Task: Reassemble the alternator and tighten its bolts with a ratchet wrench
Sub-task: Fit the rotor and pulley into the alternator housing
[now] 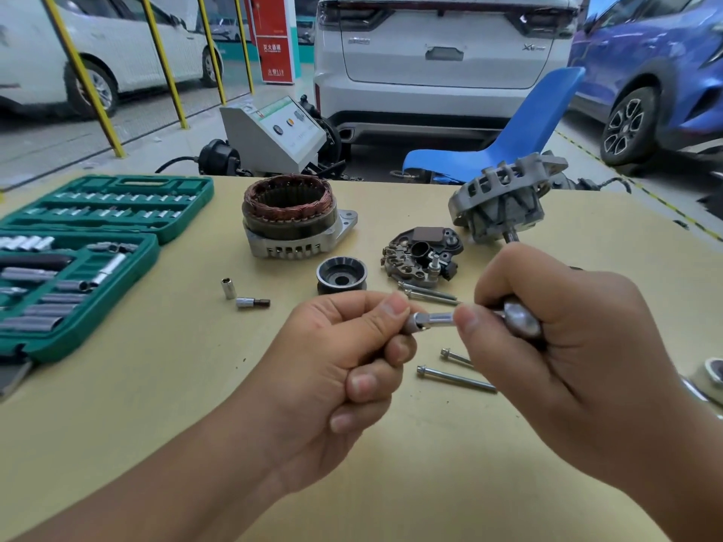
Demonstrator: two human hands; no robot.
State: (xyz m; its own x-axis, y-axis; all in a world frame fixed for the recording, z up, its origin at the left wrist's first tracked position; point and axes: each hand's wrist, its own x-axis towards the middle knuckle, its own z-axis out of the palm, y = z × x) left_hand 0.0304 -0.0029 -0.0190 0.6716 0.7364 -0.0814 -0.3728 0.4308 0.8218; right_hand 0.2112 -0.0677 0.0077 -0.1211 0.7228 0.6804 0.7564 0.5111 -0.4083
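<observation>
Above the near middle of the tan table (156, 404), the ratchet wrench (518, 320) is held between both hands, its round chrome head showing inside the right hand (559, 346), whose fingers are curled tight around it. A small chrome socket (430, 320) sticks out sideways from that head, and the left hand (352, 357) pinches its free end between thumb and forefinger, the other fingers folded into the palm. Below the hands two long bolts (455, 379) lie flat on the table, and two more bolts (428, 293) lie just beyond the knuckles. Farther back the alternator is in pieces: a dark pulley (341, 275), the rectifier plate (422, 256) beside it, the stator housing (291, 217) with copper windings to the left, and the rotor with end frame (500, 201) tipped on its shaft to the right. Two loose sockets (242, 295) rest left of the pulley. An open green socket case (90, 252) fills the table's left edge. Behind stand a blue chair (520, 134) and parked cars.
</observation>
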